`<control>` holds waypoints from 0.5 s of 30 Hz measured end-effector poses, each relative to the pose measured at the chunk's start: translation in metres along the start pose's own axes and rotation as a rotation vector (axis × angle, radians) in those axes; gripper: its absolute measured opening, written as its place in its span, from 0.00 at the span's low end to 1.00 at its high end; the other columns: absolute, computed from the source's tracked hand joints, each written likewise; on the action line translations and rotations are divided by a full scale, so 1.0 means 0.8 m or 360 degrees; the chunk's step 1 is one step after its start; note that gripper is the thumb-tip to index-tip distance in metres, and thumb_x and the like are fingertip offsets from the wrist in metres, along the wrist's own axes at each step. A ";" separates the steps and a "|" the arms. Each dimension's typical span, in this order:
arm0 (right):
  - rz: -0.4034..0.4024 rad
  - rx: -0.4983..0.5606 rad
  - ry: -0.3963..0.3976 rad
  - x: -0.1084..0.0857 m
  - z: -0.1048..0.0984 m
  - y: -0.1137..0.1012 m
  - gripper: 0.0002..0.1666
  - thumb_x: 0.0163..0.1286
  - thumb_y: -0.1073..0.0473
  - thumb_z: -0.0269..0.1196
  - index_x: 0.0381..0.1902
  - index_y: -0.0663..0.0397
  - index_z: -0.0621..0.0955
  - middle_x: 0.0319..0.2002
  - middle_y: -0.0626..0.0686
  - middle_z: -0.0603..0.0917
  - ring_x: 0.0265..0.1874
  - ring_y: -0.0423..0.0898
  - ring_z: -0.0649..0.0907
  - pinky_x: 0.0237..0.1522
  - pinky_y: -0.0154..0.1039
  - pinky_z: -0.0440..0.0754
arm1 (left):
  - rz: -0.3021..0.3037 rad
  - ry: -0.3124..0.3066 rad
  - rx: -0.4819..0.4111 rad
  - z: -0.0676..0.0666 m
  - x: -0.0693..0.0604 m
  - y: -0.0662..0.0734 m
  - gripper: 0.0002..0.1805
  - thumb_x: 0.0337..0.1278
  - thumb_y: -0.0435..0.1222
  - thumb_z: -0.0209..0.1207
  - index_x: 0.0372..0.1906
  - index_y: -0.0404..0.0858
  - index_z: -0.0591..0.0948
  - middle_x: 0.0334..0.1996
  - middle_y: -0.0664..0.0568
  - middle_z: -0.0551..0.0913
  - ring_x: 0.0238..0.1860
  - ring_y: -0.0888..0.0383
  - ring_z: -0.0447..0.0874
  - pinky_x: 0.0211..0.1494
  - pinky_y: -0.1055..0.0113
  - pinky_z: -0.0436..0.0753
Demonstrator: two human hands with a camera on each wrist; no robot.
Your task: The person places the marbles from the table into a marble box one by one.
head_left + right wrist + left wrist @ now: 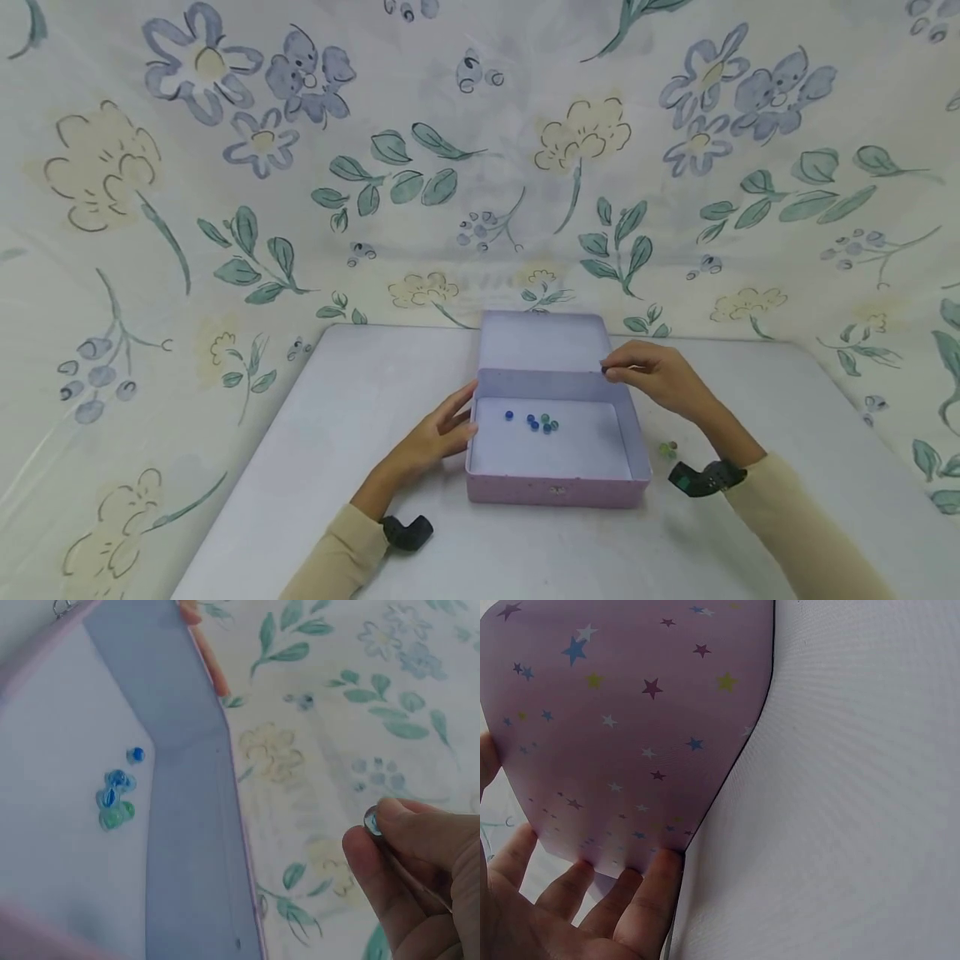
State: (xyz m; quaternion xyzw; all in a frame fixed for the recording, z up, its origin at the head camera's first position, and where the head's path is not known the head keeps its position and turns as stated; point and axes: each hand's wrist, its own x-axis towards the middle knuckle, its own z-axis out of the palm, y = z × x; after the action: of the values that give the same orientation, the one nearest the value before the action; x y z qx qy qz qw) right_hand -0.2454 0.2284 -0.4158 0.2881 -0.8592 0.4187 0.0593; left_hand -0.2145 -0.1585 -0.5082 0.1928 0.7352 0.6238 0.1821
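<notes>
From the person's head, one camera faces forward and down, set farthest back, spanning the whole box point(557, 492) and flowered cloth point(517, 200). The left wrist camera point(407, 533) looks closely along the left hand point(570, 930) at the box's outside. The right wrist camera point(705, 478), tilted, shares the inside marbles point(109, 798) with the head view.

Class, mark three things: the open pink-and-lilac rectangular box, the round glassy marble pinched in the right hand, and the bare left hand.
Open pink-and-lilac rectangular box point(517, 490): head view, front outer wall.
Round glassy marble point(372, 821): right wrist view, exposed side.
Bare left hand point(431, 437): head view, back of hand.
</notes>
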 end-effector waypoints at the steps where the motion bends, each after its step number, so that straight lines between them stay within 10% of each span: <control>1: -0.0013 0.0002 -0.0027 0.008 0.004 -0.001 0.10 0.67 0.61 0.67 0.45 0.51 0.88 0.42 0.50 0.88 0.41 0.34 0.85 0.46 0.26 0.85 | -0.0001 0.0002 0.0005 0.000 0.000 0.000 0.40 0.72 0.37 0.55 0.81 0.56 0.50 0.82 0.52 0.44 0.80 0.38 0.46 0.71 0.45 0.72; 15: -0.0180 -0.0061 -0.0399 0.076 0.072 -0.006 0.07 0.65 0.64 0.69 0.41 0.52 0.89 0.39 0.48 0.89 0.39 0.40 0.86 0.45 0.35 0.87 | -0.0022 0.0037 0.0079 0.001 -0.001 -0.001 0.40 0.72 0.39 0.55 0.80 0.61 0.50 0.82 0.52 0.44 0.80 0.38 0.49 0.70 0.45 0.74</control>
State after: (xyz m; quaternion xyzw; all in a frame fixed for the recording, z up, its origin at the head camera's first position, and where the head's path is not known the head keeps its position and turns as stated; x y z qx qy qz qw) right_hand -0.2854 0.1554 -0.4289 0.3850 -0.8500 0.3590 -0.0194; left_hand -0.2132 -0.1584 -0.5090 0.1848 0.7539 0.6062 0.1731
